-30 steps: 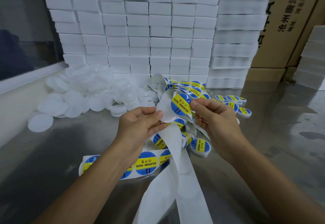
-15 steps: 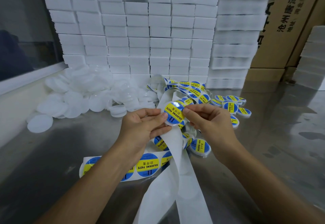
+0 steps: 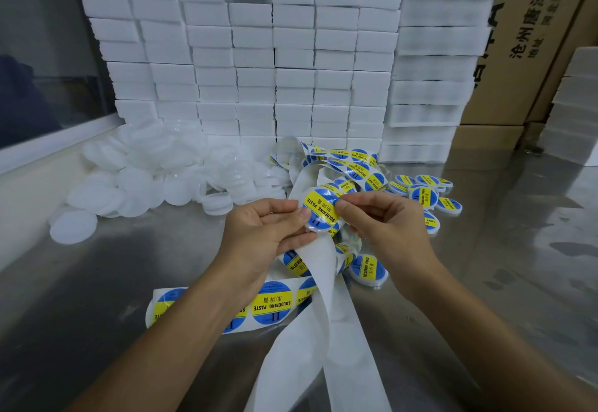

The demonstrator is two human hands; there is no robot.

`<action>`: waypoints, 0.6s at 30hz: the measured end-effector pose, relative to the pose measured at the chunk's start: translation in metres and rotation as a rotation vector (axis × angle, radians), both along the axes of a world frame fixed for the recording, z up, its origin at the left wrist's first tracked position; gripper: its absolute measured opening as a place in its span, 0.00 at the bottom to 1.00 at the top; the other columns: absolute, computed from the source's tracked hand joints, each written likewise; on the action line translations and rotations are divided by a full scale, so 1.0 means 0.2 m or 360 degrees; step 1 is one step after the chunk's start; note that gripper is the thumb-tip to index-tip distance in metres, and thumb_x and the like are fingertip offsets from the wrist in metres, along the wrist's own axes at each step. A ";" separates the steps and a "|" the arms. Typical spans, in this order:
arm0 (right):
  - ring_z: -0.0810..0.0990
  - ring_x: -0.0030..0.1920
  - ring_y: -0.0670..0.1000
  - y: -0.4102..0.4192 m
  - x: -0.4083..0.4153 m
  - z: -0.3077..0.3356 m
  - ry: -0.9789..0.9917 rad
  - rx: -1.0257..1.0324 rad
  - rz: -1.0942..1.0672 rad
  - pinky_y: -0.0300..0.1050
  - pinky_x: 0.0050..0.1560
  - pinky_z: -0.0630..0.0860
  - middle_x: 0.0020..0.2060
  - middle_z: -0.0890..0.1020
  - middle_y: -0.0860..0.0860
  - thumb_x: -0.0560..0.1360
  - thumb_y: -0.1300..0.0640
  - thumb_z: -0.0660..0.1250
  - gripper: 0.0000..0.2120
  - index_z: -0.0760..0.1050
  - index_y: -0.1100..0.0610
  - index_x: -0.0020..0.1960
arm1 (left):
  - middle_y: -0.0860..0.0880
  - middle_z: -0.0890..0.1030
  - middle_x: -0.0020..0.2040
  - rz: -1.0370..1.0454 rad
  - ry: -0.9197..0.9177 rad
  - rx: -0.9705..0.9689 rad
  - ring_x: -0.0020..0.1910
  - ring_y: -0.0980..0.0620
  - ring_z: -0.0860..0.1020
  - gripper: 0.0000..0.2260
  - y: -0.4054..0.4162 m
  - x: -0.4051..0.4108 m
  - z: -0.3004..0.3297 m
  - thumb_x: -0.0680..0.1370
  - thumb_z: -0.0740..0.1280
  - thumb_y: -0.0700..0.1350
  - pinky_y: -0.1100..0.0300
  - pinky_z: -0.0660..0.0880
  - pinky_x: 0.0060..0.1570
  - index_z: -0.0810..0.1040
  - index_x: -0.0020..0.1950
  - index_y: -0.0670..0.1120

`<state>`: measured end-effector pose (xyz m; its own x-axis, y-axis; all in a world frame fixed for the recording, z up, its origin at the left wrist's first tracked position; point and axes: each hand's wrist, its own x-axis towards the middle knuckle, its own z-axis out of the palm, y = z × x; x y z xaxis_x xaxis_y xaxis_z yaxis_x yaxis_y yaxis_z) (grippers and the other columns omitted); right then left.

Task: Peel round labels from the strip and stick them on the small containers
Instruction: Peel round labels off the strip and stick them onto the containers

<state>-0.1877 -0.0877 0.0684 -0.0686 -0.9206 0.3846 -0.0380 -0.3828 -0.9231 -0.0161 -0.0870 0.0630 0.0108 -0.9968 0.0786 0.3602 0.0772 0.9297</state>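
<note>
Above a steel table [image 3: 97,298], the left hand [image 3: 259,236] grips a small round container [image 3: 322,214], its fingers curled beneath it and the thumb on its rim at 9 o'clock; what the container holds cannot be told. The right hand [image 3: 385,227] pinches the blue-and-yellow label [image 3: 320,207] on its lid at 3 o'clock. Unlabelled white containers [image 3: 155,178] are heaped at 10 o'clock of the hands, labelled ones [image 3: 424,194] lie at 2 o'clock, and one labelled container [image 3: 369,270] lies just below the right hand. The label strip [image 3: 271,303] runs across the table under the left wrist, and its bare backing [image 3: 323,347] trails toward 6 o'clock. Stacked white blocks [image 3: 259,55] and cartons [image 3: 530,39] stand behind.
</note>
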 end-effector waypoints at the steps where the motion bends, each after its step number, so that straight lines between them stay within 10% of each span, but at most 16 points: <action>1: 0.85 0.40 0.48 0.00 0.00 0.00 0.0001 -0.0003 0.0004 0.36 0.39 0.81 0.38 0.87 0.48 0.71 0.61 0.75 0.07 0.84 0.50 0.40 | 0.40 0.86 0.42 -0.0001 -0.0005 -0.0004 0.41 0.44 0.85 0.18 0.00 0.00 0.00 0.62 0.75 0.41 0.61 0.81 0.37 0.80 0.49 0.38; 18: 0.78 0.30 0.44 -0.02 0.02 -0.06 0.0486 -0.0416 -0.0424 0.34 0.33 0.75 0.36 0.84 0.40 0.72 0.59 0.75 0.04 0.83 0.51 0.43 | 0.43 0.86 0.38 0.0111 -0.0281 -0.0266 0.38 0.46 0.85 0.05 0.04 -0.03 -0.01 0.70 0.75 0.36 0.64 0.79 0.36 0.80 0.42 0.43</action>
